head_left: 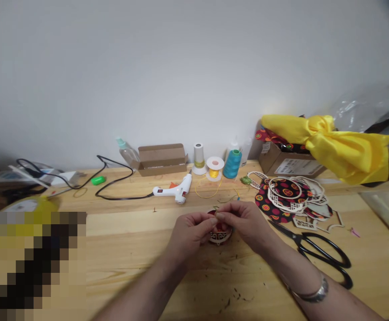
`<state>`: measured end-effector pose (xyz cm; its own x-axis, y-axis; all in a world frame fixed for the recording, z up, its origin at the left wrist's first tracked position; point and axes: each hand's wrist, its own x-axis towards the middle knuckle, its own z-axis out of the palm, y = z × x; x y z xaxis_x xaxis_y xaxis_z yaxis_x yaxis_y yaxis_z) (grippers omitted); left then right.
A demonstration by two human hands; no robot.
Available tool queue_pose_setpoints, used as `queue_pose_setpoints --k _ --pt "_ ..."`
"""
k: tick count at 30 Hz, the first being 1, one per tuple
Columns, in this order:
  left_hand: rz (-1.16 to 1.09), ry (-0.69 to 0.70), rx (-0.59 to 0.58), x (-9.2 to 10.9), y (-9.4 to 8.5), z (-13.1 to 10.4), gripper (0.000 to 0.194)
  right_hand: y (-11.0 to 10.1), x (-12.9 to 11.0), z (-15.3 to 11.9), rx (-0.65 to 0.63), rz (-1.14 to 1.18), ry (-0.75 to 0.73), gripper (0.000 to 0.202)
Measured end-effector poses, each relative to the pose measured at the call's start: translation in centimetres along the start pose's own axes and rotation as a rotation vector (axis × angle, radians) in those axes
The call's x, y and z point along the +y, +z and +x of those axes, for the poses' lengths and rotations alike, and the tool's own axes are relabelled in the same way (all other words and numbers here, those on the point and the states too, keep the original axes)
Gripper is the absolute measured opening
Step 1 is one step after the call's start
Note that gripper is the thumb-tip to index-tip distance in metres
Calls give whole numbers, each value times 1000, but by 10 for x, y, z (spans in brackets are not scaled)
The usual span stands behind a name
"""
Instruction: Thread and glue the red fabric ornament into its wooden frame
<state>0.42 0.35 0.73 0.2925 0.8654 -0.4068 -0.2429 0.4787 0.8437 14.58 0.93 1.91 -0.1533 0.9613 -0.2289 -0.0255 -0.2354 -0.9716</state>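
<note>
**Round ornament sits between two hands, on the near side of the meeting fingertips**

The desk (130, 258) spreads under everything, pale wood with dark scraps scattered near its front. A pile of patterned fabric and lattice pieces (264, 207) lies to the right, with black scissors (298, 239) just beside it on the near side. A white glue gun (183, 189) rests beyond the left hand, toward the wall.

The left hand (189, 232) and the right hand (248, 223) come in from opposite sides and meet over the far part of a small round ornament (219, 236), red with a pale lattice. Most of what shows of it lies below the fingertips, toward the person. Being round, it offers no clear long axis. Neither hand is plainly nearer: the left covers its left edge, the right its upper right.

The fingers of both hands are narrow, thumb and forefinger pinched, tips touching or nearly so. What sits in the pinch is too small and hidden to tell. Smallest of all, a pale tab (218, 244) marks the ornament's near edge, pointing toward the person.
</note>
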Motion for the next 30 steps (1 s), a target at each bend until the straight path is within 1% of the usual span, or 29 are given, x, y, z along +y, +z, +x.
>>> queue_pose_setpoints --k 5,10,12,16,18,20,22,25,27,30 --pt "24 9 19 1 2 -1 20 1 1 -1 16 -48 -9 11" --pt "117 67 -29 6 1 -3 19 1 4 -1 20 -140 -66 13" --pt "158 73 -15 7 1 -3 20 -1 5 -1 45 -195 -97 13" --pt "219 80 68 9 -1 -3 19 -5 6 1 113 -357 -199 13" --pt "220 85 70 9 -1 -2 20 -6 7 1 129 -419 -239 14" --pt "205 79 42 9 -1 -3 21 -6 7 0 139 -447 -260 14" --pt "200 67 35 8 1 -4 20 -5 7 -1 146 -425 -257 15" --pt "263 79 66 8 5 -6 15 -3 6 -1 135 -308 -203 14" --pt "333 144 77 6 8 -7 10 -1 5 -1 115 -211 -141 13" --pt "456 316 86 2 8 -6 8 1 3 -1 80 -65 -60 14"
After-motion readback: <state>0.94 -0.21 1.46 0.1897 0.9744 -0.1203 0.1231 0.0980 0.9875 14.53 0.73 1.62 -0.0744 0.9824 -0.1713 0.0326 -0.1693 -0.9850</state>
